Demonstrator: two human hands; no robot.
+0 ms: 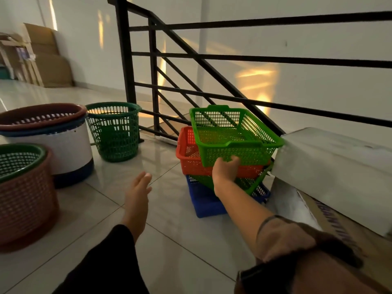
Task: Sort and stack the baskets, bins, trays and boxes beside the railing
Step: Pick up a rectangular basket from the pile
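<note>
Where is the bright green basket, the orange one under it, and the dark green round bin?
Bright green basket (231,154), head view, on its front wall.
Orange basket (189,160), head view, on its front left wall.
Dark green round bin (114,136), head view, on its mesh side.

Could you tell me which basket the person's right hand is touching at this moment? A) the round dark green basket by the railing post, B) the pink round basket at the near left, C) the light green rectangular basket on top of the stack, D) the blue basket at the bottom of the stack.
C: the right hand has its fingers on the lower front edge of the light green rectangular basket, which sits tilted atop the red basket.
</note>
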